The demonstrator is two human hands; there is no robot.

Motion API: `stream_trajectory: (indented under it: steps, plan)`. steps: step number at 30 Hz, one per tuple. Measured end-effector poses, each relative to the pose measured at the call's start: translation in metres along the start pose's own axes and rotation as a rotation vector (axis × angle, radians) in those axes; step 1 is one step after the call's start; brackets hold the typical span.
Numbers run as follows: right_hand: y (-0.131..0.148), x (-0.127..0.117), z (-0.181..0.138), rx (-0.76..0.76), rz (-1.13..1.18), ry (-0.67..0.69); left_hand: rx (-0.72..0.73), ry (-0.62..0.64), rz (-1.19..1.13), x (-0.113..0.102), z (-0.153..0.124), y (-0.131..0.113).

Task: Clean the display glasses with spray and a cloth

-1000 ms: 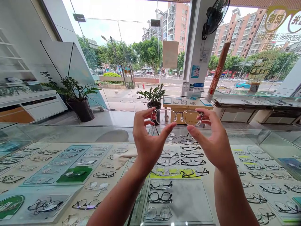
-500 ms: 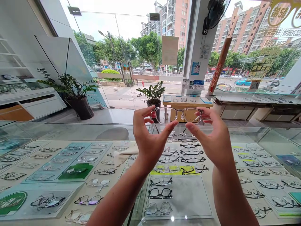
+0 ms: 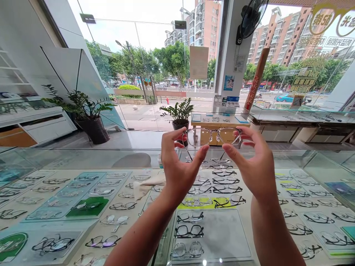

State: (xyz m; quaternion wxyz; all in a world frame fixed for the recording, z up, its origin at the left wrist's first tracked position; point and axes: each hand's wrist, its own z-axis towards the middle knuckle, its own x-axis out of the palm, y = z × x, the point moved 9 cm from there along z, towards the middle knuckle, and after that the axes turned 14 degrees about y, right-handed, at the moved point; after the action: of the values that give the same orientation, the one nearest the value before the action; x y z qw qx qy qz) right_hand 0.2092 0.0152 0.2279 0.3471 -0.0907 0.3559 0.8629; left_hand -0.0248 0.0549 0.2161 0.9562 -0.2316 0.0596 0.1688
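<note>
A pair of eyeglasses [image 3: 213,130] with clear lenses and a thin frame is held up above the display counter, lenses facing outward and temples hanging down toward me. My left hand [image 3: 181,162] grips its left end between fingers and thumb. At the right end, my right hand [image 3: 251,160] pinches the frame the same way. Both thumbs sit below the lenses. Under my wrists, the glass counter [image 3: 222,236] holds rows of eyeglasses. A beige cloth [image 3: 146,186] lies on it just left of my left forearm.
More eyeglasses [image 3: 104,241] lie in rows to the left, some on a green pad [image 3: 87,207]. Further rows [image 3: 318,218] fill the right side. Beyond the counter stand potted plants [image 3: 93,129], a low display table [image 3: 238,120] and a glass front [image 3: 155,74].
Both hands and the eyeglasses have shifted slightly to the right, the left hand more so. The camera view has tilted up slightly. The grip on the eyeglasses is the same.
</note>
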Motion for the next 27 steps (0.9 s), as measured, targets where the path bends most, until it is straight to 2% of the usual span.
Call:
stream_trajectory:
  steps: [19,27]
  plan:
    - [0.002,0.002,0.002,-0.031,-0.045,0.043,0.076,-0.05,0.096,-0.008,0.001,-0.016]
    - [0.004,0.001,0.002,-0.033,-0.051,0.036,0.05,-0.08,0.106,-0.009,0.001,-0.015]
